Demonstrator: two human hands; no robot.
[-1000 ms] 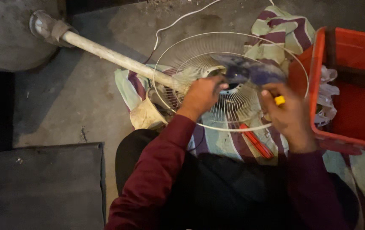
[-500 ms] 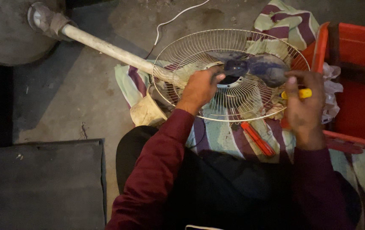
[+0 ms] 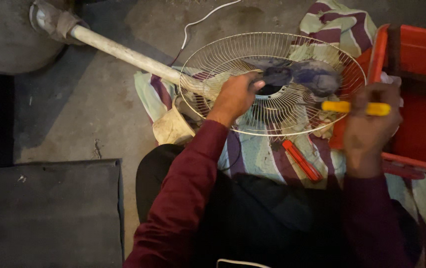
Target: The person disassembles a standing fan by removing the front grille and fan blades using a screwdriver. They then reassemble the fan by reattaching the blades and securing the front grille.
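A bare concrete floor (image 3: 99,114) takes up the left and top of the view, with open room between the dark slab (image 3: 49,208) at lower left and the grey round base (image 3: 4,34) at upper left. From that base a pale pole (image 3: 123,52) runs diagonally down to the wire fan guard (image 3: 223,54), which lies flat on a striped cloth (image 3: 252,154) in front of the seated person. The guard's right rim comes close to the edge of a red plastic crate (image 3: 421,124), leaving only a narrow gap there, while its far rim has free floor beyond it, crossed by a thin white cord (image 3: 198,22). Inside the guard sit dark blue blades (image 3: 317,77). The left hand (image 3: 233,97) reaches over the near rim, fingers curled down onto the hub at the centre of the guard, gripping there. The right hand (image 3: 369,124) is raised over the crate's edge, closed around a yellow-handled tool (image 3: 354,107) held level, its tip pointing toward the guard. A red-handled tool (image 3: 301,160) lies loose on the cloth just below the guard's near rim, between the two arms.
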